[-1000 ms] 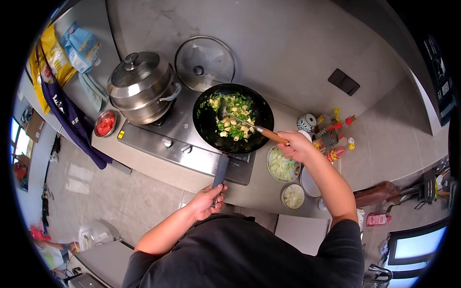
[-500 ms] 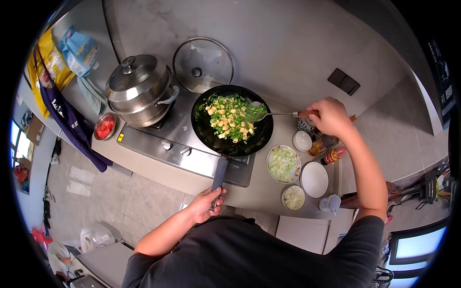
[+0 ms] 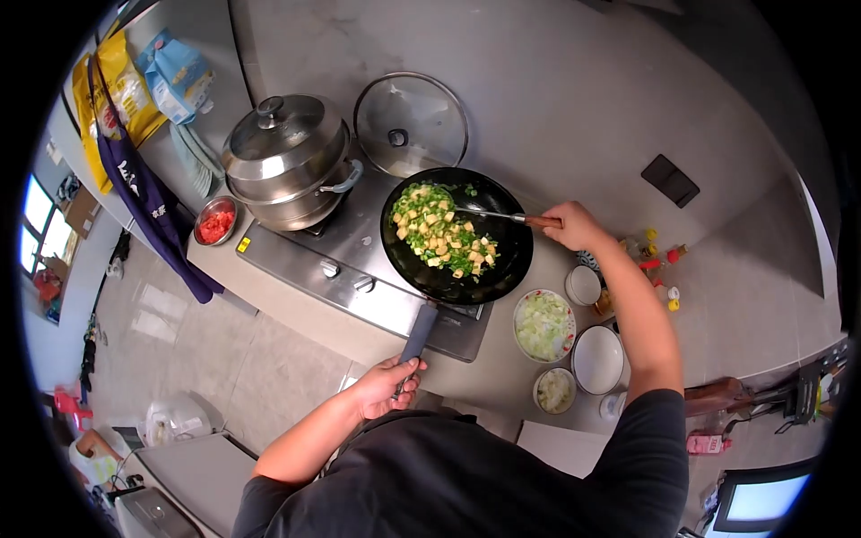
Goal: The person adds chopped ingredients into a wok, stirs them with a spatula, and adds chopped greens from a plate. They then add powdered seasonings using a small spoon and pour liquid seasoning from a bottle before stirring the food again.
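The left hand [image 3: 387, 387] clamps the wok's handle [image 3: 416, 334] — apparently to steady the wok [image 3: 504, 260] on the stove [image 3: 300, 260] — while the right hand [image 3: 574, 226] grips the ladle [image 3: 502, 215] among the food [image 3: 430, 229].

A single head view looks forward and down from above the shirt [image 3: 457, 480]; the left hand [image 3: 388, 387], right hand [image 3: 574, 227] and wok [image 3: 508, 247] lie near, around mid-frame; the wall [image 3: 556, 108] rises beyond.

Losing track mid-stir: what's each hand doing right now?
Left hand: closed around the wok's dark handle.
Right hand: closed on the wooden handle of the metal utensil.
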{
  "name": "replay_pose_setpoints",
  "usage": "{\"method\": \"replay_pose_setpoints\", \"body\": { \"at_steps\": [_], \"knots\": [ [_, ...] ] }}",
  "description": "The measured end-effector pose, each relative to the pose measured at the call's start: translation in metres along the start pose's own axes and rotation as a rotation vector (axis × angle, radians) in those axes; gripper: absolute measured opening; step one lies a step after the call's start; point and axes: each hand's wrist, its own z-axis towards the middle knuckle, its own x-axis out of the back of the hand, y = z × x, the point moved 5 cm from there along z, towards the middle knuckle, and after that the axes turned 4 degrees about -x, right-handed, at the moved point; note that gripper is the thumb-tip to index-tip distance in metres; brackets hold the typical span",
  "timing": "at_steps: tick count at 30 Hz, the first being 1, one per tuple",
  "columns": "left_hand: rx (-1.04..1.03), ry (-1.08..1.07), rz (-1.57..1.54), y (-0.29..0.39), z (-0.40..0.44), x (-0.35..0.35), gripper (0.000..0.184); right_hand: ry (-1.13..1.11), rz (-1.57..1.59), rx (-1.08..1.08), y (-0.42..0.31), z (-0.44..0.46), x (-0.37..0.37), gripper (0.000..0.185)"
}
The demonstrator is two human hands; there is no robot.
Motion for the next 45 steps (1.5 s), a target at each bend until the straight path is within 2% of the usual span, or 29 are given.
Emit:
{"method": "replay_pose_setpoints", "body": {
  "at_steps": [4, 10, 14, 17, 20, 23, 26, 27, 31, 33, 37, 39, 45],
  "knots": [
    [-0.003, -0.006, -0.011, -0.002, 0.002, 0.005, 0.022, 0.370, -0.194, 0.392, -0.040, -0.045, 0.037, 0.026],
    [-0.005, -0.022, -0.013, -0.001, 0.002, 0.007, 0.020, 0.383, -0.400, 0.449, -0.063, -0.099, 0.094, 0.031],
    [-0.014, -0.028, -0.025, -0.002, 0.002, 0.006, 0.021, 0.342, -0.513, 0.192, -0.071, -0.110, 0.101, 0.022],
    [-0.014, -0.032, -0.027, -0.003, 0.002, 0.007, 0.021, 0.168, -0.560, 0.024, -0.074, -0.100, 0.095, 0.015],
    [-0.013, -0.028, -0.023, -0.003, 0.003, 0.009, 0.023, 0.096, -0.589, -0.102, -0.084, -0.081, 0.092, 0.012],
    [-0.013, -0.021, -0.027, -0.003, 0.002, 0.008, 0.022, 0.067, -0.659, -0.073, -0.085, -0.061, 0.096, 0.017],
    [-0.020, -0.031, -0.015, -0.003, 0.002, 0.008, 0.023, -0.324, -0.706, -0.160, -0.077, -0.037, 0.104, 0.020],
    [-0.020, -0.031, -0.016, -0.003, 0.002, 0.008, 0.023, -0.459, -0.572, -0.293, -0.075, -0.037, 0.108, 0.018],
    [-0.019, -0.036, -0.017, -0.002, 0.001, 0.006, 0.022, -0.767, -0.058, -0.439, -0.053, -0.036, 0.083, 0.022],
    [-0.022, -0.037, -0.021, -0.002, 0.001, 0.006, 0.021, -0.742, 0.144, -0.320, -0.036, -0.033, 0.046, 0.023],
    [-0.025, -0.034, -0.028, -0.002, 0.000, 0.006, 0.021, -0.395, 0.513, -0.230, -0.008, -0.044, -0.038, 0.014],
    [-0.027, -0.036, -0.026, -0.001, 0.001, 0.006, 0.021, -0.239, 0.878, -0.470, -0.001, -0.067, -0.075, 0.023],
    [-0.014, -0.044, 0.012, -0.003, 0.004, 0.010, 0.028, -0.439, 1.533, -0.537, -0.008, -0.126, -0.071, 0.034]
  ]
}}
